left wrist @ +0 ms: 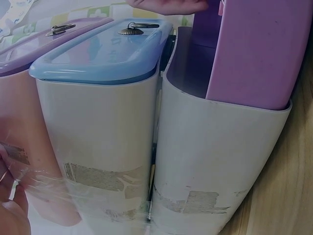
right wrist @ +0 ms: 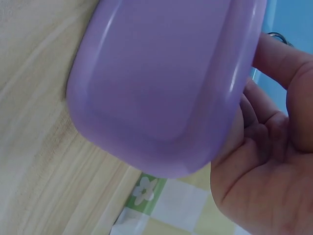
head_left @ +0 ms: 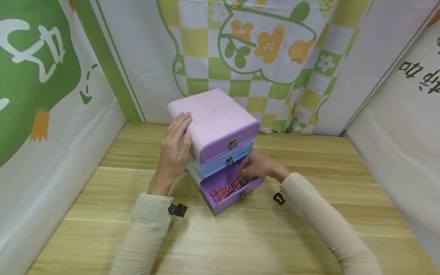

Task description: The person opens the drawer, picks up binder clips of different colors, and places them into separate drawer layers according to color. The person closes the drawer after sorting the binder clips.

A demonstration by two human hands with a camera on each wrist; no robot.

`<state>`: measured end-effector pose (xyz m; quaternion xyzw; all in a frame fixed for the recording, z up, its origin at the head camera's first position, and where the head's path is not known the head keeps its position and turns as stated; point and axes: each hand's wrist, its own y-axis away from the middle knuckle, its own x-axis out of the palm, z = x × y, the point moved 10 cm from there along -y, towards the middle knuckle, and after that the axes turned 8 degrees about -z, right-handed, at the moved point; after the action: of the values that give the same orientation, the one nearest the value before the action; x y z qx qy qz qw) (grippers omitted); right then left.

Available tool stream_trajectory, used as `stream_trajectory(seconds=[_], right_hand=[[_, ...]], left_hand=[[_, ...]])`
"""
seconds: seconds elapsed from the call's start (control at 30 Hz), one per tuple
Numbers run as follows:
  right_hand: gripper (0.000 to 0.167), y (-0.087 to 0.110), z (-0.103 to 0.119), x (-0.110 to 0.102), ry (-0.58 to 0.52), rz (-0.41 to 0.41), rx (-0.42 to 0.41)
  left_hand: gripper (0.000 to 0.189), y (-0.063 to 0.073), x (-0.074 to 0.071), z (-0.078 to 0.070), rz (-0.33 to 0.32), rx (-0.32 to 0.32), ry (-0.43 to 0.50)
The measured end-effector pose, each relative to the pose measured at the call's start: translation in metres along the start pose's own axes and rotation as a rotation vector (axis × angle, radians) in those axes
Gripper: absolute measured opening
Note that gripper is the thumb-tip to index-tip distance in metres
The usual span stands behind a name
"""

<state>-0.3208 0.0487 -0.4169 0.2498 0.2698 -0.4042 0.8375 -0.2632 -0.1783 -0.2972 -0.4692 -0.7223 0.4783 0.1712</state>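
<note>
A small three-tier drawer cabinet point(head_left: 214, 114) has a pink top, and its lowest purple drawer point(head_left: 230, 198) is pulled out. Several pink binder clips point(head_left: 221, 192) lie inside this drawer. My left hand point(head_left: 174, 149) rests with extended fingers against the left side and top edge of the cabinet. Reaching over the drawer's right side, my right hand point(head_left: 259, 167) has its fingers down inside, right at the clips. In the right wrist view its curled fingers go behind the purple drawer front point(right wrist: 161, 83), which hides the fingertips; I cannot tell whether they pinch a clip.
Above the pulled-out drawer, the blue drawer point(head_left: 227, 158) and upper purple drawer point(head_left: 230, 143) are closed, each with a metal ring pull. The cabinet stands on a wooden table point(head_left: 240, 244), with a patterned curtain point(head_left: 254, 49) behind. Clear tape wraps the cabinet's side in the left wrist view.
</note>
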Motion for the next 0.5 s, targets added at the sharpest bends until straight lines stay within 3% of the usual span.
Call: stream_trajectory(seconds=[0.2,0.5], right_hand=[[0.017,-0.0023,-0.0001,0.0029,0.02,0.004,0.005],[0.016,-0.0046,0.0024,0.0025,0.191,0.003,-0.041]], left_hand=[[0.048,0.0005,0.0006,0.0009,-0.001,-0.005,0.015],[0.049,0.0007,0.0,0.0015,0.002,-0.003,0.005]])
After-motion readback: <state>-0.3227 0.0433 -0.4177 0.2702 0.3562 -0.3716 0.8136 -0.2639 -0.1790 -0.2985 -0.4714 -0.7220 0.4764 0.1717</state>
